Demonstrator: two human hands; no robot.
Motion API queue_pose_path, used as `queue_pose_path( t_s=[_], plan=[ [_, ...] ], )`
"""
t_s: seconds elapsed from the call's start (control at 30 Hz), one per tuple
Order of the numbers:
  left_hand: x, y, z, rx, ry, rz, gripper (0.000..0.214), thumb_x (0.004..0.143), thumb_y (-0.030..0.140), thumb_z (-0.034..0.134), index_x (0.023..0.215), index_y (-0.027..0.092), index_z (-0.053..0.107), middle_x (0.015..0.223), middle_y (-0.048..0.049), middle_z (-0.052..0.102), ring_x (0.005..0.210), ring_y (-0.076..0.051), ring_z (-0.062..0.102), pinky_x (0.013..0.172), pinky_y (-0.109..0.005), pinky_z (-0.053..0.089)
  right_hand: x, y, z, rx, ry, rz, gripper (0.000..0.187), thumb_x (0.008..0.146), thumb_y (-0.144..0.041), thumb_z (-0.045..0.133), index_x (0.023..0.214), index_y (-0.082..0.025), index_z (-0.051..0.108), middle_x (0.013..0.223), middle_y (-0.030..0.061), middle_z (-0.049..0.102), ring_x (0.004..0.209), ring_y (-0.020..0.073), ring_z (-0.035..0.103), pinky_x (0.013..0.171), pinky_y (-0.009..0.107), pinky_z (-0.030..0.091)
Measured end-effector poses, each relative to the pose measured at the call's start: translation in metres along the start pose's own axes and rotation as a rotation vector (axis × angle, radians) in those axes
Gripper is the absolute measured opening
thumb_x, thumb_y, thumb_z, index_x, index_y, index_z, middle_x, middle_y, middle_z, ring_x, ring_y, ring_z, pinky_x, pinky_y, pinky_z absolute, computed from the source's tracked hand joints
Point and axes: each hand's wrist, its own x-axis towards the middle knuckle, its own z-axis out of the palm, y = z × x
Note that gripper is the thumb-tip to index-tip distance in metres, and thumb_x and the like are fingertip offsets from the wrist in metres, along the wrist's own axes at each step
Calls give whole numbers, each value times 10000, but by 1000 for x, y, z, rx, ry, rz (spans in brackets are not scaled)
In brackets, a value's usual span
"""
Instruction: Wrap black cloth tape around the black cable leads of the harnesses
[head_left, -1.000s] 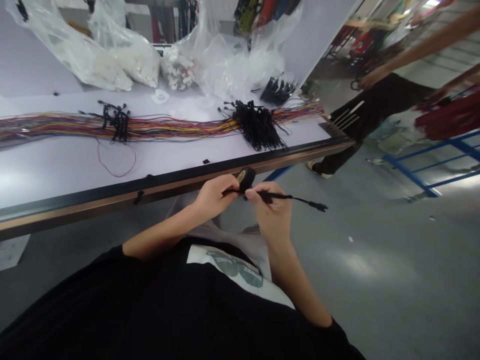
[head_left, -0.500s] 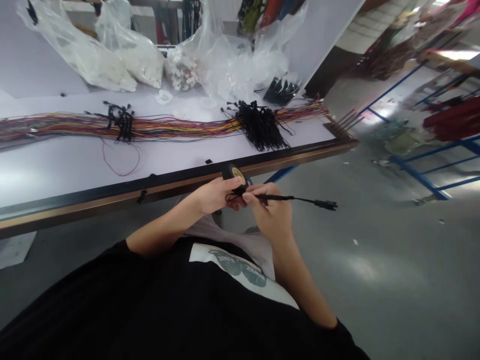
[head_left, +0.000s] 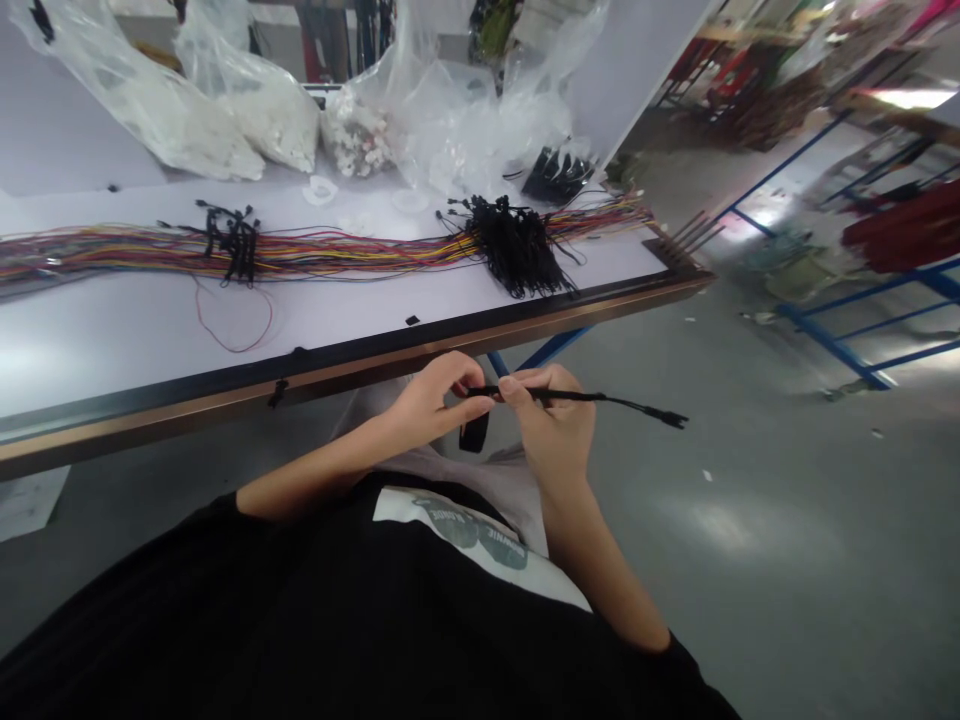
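Observation:
A thin black cable [head_left: 574, 395] runs through both hands in front of the table edge, and its connector end [head_left: 666, 417] sticks out to the right. My right hand [head_left: 556, 425] is closed, pinching the cable between thumb and fingers. My left hand [head_left: 439, 400] pinches the cable's left end between thumb and fingertips. Just below the left fingertips hangs a roll of black tape [head_left: 473, 432], seen from its edge. Whether a strip of tape joins the roll to the cable is too small to tell.
On the white table [head_left: 337, 310] lies a long bundle of coloured wires [head_left: 360, 255] with black connector clusters [head_left: 517, 245]. Clear plastic bags [head_left: 360, 130] of small white parts stand behind. A blue metal frame [head_left: 832, 345] stands to the right.
The tape roll has dropped from above the left fingers to below them and turned edge-on. My left hand now pinches the cable's end. The right hand and connector have shifted slightly right.

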Motion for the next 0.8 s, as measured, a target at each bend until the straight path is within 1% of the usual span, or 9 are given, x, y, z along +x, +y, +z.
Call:
queue_pose_path(
  t_s=[0.07, 0.2, 0.3, 0.37, 0.47, 0.53, 0.6, 0.67, 0.8],
  plan=[
    [6, -1, 2, 29, 53, -36, 165, 754, 319, 613, 818, 187, 540, 855, -33, 567, 813, -162, 530, 772, -326, 459, -1, 4, 1, 39, 13, -52, 183, 706, -267, 669, 587, -215, 540, 654, -35, 649, 648, 143, 602, 647, 312, 458],
    [12, -1, 2, 57, 9, 6, 141, 719, 255, 654, 774, 176, 550, 805, -10, 539, 751, -137, 512, 708, -282, 440, -3, 15, 3, 154, 15, -71, 162, 714, -256, 671, 603, -214, 561, 663, -42, 641, 648, 131, 592, 645, 301, 448],
    [12, 0, -1, 124, 14, 26, 135, 708, 210, 665, 712, 167, 537, 767, 7, 514, 707, -114, 496, 650, -244, 416, -6, 16, 4, 184, -2, -70, 142, 716, -244, 670, 614, -216, 576, 672, -44, 640, 653, 125, 588, 643, 291, 448],
    [11, 3, -2, 230, 15, -8, 144, 717, 203, 657, 677, 164, 525, 747, 16, 510, 691, -108, 495, 623, -230, 394, -8, 12, 5, 146, 0, -68, 136, 714, -244, 671, 616, -217, 581, 673, -41, 636, 658, 124, 582, 640, 287, 446],
    [10, 11, -4, 437, 3, -122, 138, 754, 231, 625, 677, 165, 532, 747, 13, 527, 679, -114, 511, 582, -228, 360, -12, 4, 6, 73, 2, -25, 126, 726, -263, 655, 632, -216, 585, 657, -34, 612, 633, 122, 558, 600, 276, 434],
    [9, 15, -4, 542, -26, -190, 112, 777, 236, 595, 700, 168, 550, 751, 5, 543, 682, -126, 530, 567, -235, 351, -12, 2, 8, 71, -64, 29, 93, 730, -269, 645, 670, -217, 596, 640, -34, 592, 604, 118, 537, 569, 268, 423],
    [9, 17, -3, 597, -54, -229, 93, 791, 224, 565, 715, 172, 563, 760, -4, 562, 688, -138, 547, 566, -244, 356, -11, 2, 9, 113, -184, 81, 69, 732, -268, 638, 698, -218, 605, 624, -35, 578, 579, 115, 523, 549, 267, 419],
    [7, 17, -2, 592, -51, -237, 85, 796, 207, 546, 721, 174, 568, 773, -11, 583, 697, -145, 561, 577, -251, 374, -10, 3, 11, 137, -248, 100, 67, 737, -271, 634, 705, -217, 611, 631, -29, 581, 587, 120, 530, 560, 275, 428],
    [0, 13, 1, 395, 82, -173, 79, 805, 168, 521, 732, 180, 548, 787, -9, 620, 764, -137, 589, 663, -249, 432, -10, 8, 12, 95, -140, 51, 82, 749, -292, 638, 723, -219, 610, 719, -11, 620, 681, 141, 574, 642, 306, 459]
  ],
)
